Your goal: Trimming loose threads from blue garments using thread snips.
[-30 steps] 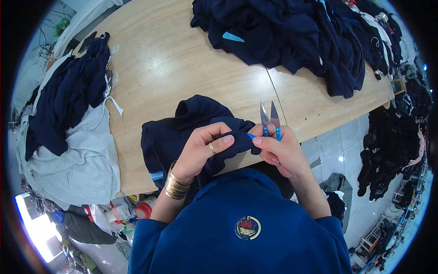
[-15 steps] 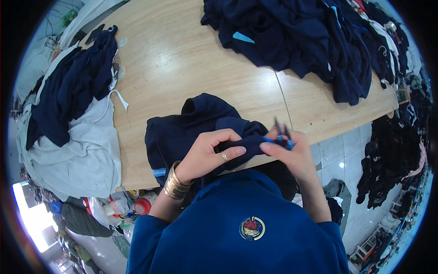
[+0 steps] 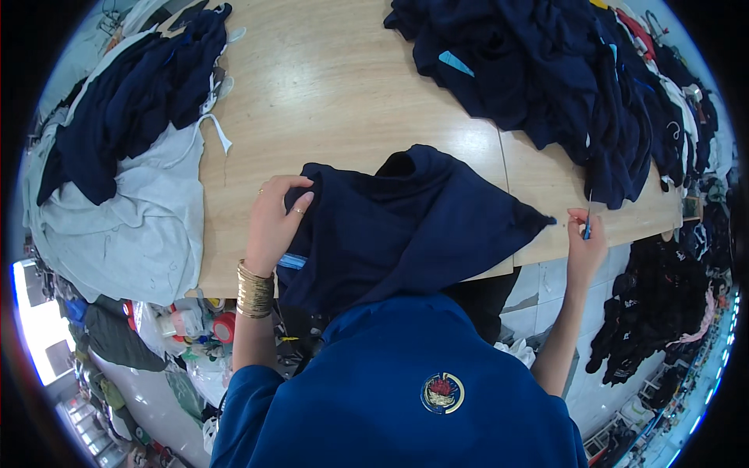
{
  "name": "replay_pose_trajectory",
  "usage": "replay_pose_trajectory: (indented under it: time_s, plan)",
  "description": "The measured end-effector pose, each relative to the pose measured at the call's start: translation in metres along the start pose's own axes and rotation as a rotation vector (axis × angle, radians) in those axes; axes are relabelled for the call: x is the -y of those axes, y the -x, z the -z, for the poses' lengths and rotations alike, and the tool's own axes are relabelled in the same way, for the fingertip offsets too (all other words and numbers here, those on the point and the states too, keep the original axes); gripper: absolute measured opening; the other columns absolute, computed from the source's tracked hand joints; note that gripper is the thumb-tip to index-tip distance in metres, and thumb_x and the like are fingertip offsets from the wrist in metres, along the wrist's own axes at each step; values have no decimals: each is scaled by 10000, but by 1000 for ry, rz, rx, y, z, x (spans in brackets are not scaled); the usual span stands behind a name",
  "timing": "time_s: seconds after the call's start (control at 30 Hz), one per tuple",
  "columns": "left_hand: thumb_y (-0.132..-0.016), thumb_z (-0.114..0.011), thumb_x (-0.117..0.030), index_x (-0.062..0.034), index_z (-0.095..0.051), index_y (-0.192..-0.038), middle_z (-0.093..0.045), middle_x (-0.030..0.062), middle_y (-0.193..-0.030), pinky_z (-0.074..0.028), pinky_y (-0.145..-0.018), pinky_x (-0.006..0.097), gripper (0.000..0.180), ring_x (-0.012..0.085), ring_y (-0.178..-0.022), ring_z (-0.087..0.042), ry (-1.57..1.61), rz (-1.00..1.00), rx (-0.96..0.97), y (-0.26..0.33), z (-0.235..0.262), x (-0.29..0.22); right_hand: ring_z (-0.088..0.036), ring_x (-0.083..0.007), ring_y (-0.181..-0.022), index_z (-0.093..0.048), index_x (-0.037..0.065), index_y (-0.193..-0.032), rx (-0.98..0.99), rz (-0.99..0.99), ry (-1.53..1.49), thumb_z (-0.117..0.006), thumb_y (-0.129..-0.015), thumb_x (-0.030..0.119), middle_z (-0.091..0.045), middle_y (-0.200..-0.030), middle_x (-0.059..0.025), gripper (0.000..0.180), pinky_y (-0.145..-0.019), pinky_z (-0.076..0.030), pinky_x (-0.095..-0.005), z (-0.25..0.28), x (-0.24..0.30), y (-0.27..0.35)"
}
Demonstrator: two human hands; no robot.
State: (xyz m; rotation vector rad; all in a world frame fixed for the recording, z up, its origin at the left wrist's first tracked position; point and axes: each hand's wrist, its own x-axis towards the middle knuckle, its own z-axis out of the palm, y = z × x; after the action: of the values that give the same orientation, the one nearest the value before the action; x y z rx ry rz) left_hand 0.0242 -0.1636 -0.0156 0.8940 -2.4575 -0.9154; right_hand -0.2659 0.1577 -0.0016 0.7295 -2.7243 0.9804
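Observation:
A navy blue garment [image 3: 421, 226] lies loosely folded at the near edge of the table, with a light blue strip [image 3: 292, 261] at its lower left. My left hand [image 3: 275, 222] pinches the garment's upper left edge between thumb and fingers; rings and a stack of gold bangles show on that arm. Off to the right, apart from the cloth, my right hand [image 3: 587, 248] holds small scissors [image 3: 588, 227] with blue handles, blades pointing up. The garment's right corner tapers to a point a little left of that hand.
A large heap of navy garments [image 3: 530, 70] covers the far right of the wooden table [image 3: 312, 86]. At the left lie more navy cloth [image 3: 140, 101] and a pale grey fabric [image 3: 140, 234]. Dark clothes [image 3: 651, 304] hang or lie beyond the right edge, above a tiled floor [image 3: 538, 292].
My hands have moved apart: the left to the garment's upper left edge, the right away to the right with the scissors. The bunched garment is now spread wider. The view has shifted slightly.

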Motion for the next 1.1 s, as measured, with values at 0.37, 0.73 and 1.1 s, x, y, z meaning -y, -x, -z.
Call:
replay_pose_trajectory:
  time_s: [0.37,0.73,1.1]
  plan:
    - [-829,-602,-263,-10,-565,-916,-596,131,-708,-467,-638,329,270,249,-677,-601,26,317,395,29,-6,10,-611,-199,-784,-613,64,-1021,570,145,-344,-616,-778,59,-637,-919,-92,243,-715,-480,-272,-66,101,29]
    - [-882,-533,-126,-53,-443,-1242,-579,118,-1122,-407,-921,270,378,146,-1087,-522,1168,231,-97,-54,-11,1,-588,-319,-691,-570,61,-910,910,725,-47,-653,-712,90,-547,-834,-112,218,-587,-491,-370,-122,110,70]
    - [-832,-603,-127,-24,-560,-1059,-581,103,-1046,-458,-800,269,253,154,-911,-568,496,380,-403,25,-3,89,-556,-259,-623,-589,4,-814,527,90,-75,-619,-799,130,-574,-722,-138,130,-593,-430,-317,-57,50,37]
